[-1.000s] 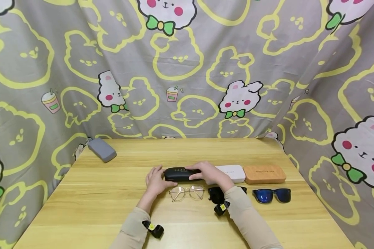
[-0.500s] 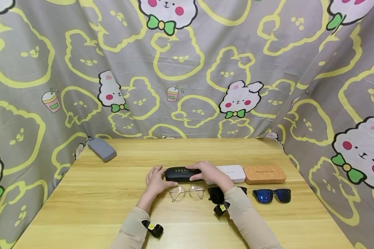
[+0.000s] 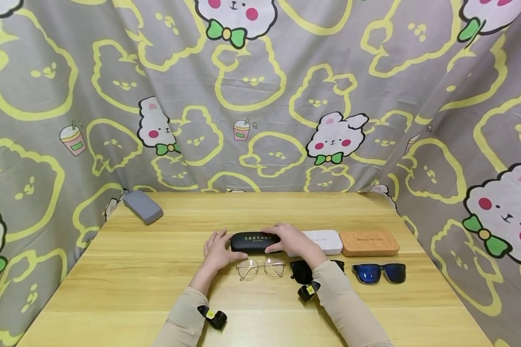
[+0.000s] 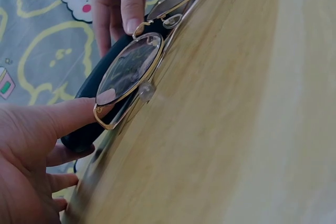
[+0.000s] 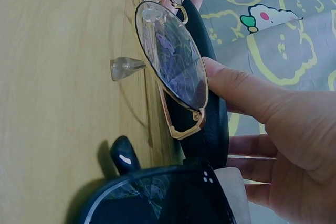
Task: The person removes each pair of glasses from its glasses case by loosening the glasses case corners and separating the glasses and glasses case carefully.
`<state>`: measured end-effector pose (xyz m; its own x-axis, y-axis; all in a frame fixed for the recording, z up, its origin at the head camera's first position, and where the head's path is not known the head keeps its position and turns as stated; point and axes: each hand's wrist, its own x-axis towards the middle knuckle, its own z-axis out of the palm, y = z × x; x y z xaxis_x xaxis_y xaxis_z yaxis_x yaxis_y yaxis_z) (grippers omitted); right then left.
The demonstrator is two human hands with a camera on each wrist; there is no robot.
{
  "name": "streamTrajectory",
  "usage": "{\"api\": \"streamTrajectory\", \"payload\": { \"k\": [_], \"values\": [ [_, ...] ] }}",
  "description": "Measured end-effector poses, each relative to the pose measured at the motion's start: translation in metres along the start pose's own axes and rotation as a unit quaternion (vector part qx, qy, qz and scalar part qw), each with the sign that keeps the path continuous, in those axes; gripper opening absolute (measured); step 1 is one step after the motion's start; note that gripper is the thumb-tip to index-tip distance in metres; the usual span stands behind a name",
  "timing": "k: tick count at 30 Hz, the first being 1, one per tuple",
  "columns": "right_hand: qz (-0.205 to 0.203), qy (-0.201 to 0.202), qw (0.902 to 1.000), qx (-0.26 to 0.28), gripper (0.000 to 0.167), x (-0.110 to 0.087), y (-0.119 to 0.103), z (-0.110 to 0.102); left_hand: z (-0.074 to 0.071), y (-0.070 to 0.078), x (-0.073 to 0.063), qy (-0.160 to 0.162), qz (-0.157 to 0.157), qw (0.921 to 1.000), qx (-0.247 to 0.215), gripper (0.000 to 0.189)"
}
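A black glasses case (image 3: 248,243) with gold lettering on its lid lies closed on the table, a hand at each end. My left hand (image 3: 218,251) holds its left end, thumb at the front and fingers round the far side. At the other end my right hand (image 3: 290,239) grips it, thumb in front and fingers over the top and back. Just in front lie gold-rimmed round eyeglasses (image 3: 248,270). In the left wrist view the eyeglasses (image 4: 131,69) partly cover the case (image 4: 80,139). In the right wrist view, black sunglasses (image 5: 157,195) show close by.
A white glasses case (image 3: 323,242) and an orange-brown one (image 3: 369,243) continue the row to the right. Blue-lensed sunglasses (image 3: 379,273) lie before the brown case. A grey case (image 3: 143,207) sits at the table's (image 3: 113,289) far left corner. A patterned curtain (image 3: 260,111) surrounds the table.
The black case has shifted very slightly right and turned a little, so its lettering shows more clearly. Both hands stay on it; the other things have not moved.
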<state>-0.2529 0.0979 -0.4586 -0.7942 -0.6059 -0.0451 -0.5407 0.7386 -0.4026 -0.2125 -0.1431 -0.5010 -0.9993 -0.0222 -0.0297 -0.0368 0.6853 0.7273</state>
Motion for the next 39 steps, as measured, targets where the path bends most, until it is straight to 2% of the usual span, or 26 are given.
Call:
{"api": "streamTrajectory", "payload": {
  "k": [4, 12, 17, 20, 22, 26, 32, 39],
  "values": [
    [-0.002, 0.002, 1.0, -0.009, 0.068, 0.001, 0.0, -0.001, -0.002, -0.002, 0.002, -0.006, 0.009, 0.9999, 0.01, 0.079],
    [0.011, 0.004, 0.9999, -0.008, 0.069, 0.0, -0.003, -0.001, -0.014, -0.002, 0.003, -0.04, 0.023, 0.9989, 0.008, 0.083],
    [0.0, 0.031, 0.9995, -0.009, 0.065, 0.001, -0.008, -0.005, -0.026, -0.001, 0.004, -0.056, 0.033, 0.9967, -0.048, 0.079],
    [-0.008, 0.045, 0.9989, -0.004, 0.061, 0.001, -0.012, -0.008, -0.034, -0.003, 0.002, -0.065, 0.025, 0.9941, -0.084, 0.075],
    [-0.009, 0.053, 0.9986, -0.004, 0.06, 0.0, -0.014, -0.01, -0.04, -0.004, -0.001, -0.067, 0.018, 0.9937, -0.088, 0.073],
    [-0.007, 0.079, 0.9968, -0.014, 0.057, -0.001, -0.02, -0.012, -0.053, -0.01, -0.008, -0.066, 0.014, 0.9947, -0.077, 0.066],
    [-0.022, 0.149, 0.9878, -0.04, 0.055, 0.0, -0.034, -0.015, -0.077, -0.019, -0.017, -0.065, 0.019, 0.9965, -0.049, 0.06],
    [-0.008, 0.215, 0.9755, -0.046, 0.053, 0.01, -0.056, -0.012, -0.112, -0.025, -0.019, -0.037, 0.045, 0.9982, 0.012, 0.062]
  ]
}}
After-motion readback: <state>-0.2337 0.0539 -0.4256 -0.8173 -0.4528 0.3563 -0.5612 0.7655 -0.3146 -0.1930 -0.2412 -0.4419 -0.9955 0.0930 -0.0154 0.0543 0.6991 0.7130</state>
